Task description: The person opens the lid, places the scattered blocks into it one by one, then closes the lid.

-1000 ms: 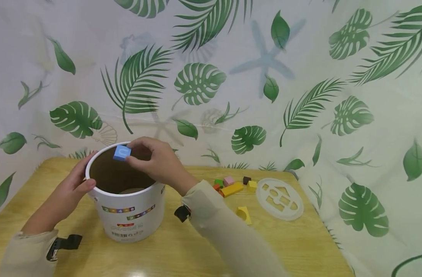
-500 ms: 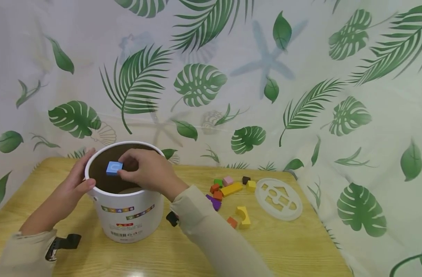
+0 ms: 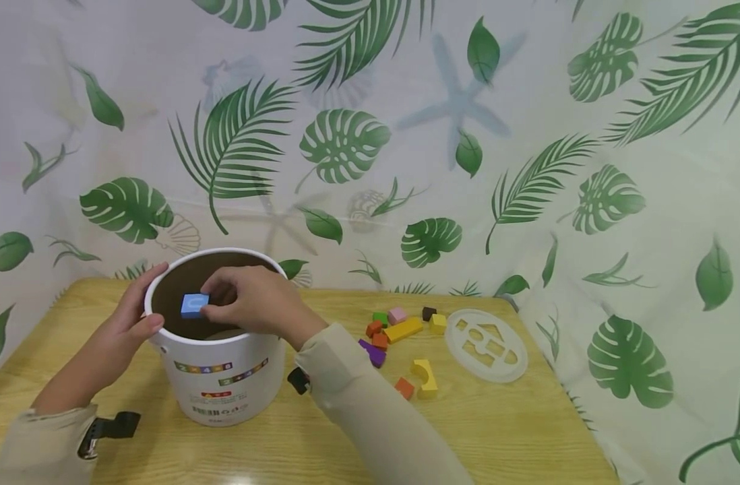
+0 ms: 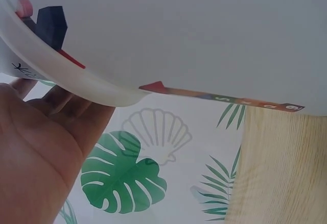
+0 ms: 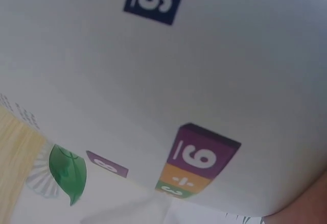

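A white bucket (image 3: 221, 377) stands upright on the table at the left, its mouth tilted toward me in the head view. My left hand (image 3: 118, 323) rests against the bucket's left side by the rim, thumb in front and fingers reaching behind. In the left wrist view the palm (image 4: 36, 147) shows beside the rim, with the fingertips hidden behind it. My right hand (image 3: 263, 300) is over the bucket's mouth, pinching a small blue block (image 3: 195, 305) with a pale U-shaped mark between thumb and fingers. The bucket's wall fills most of the right wrist view.
Loose blocks lie right of the bucket: a long orange-yellow bar (image 3: 403, 329), a purple piece (image 3: 373, 353), a yellow arch (image 3: 426, 378), an orange block (image 3: 404, 388) and several small cubes. A translucent lid with cut-outs (image 3: 486, 345) lies near the table's right edge. Leaf-patterned cloth hangs behind.
My right hand has moved down and left with the blue block, bringing it lower over the bucket's opening. The left hand stays against the bucket.
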The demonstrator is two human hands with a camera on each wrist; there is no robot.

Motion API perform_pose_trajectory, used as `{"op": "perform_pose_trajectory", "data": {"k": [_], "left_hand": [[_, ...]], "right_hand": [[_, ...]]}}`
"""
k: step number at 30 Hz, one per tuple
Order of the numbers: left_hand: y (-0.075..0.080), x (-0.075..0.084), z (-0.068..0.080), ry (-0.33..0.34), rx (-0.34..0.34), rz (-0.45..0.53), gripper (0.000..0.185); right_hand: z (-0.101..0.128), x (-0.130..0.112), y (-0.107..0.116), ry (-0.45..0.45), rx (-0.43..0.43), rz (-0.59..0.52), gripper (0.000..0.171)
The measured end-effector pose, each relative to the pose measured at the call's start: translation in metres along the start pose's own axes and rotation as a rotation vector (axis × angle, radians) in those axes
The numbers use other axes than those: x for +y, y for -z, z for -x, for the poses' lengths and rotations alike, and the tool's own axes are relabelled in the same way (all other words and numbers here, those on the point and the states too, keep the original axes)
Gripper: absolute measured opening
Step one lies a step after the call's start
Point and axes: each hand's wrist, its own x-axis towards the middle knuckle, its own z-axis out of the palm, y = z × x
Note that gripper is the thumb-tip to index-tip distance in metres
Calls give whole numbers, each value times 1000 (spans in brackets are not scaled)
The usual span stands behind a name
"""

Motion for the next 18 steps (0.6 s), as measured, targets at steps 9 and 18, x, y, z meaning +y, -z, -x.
{"op": "perform_pose_trajectory", "data": {"k": [9,18], "left_hand": [[-4,3,6,-20,13,-21,71],[-6,7,8,-15,25,-38,71]], "right_hand": [[2,0,-1,23,-30,16,25],[5,3,0,77,2,-11,23]]}}
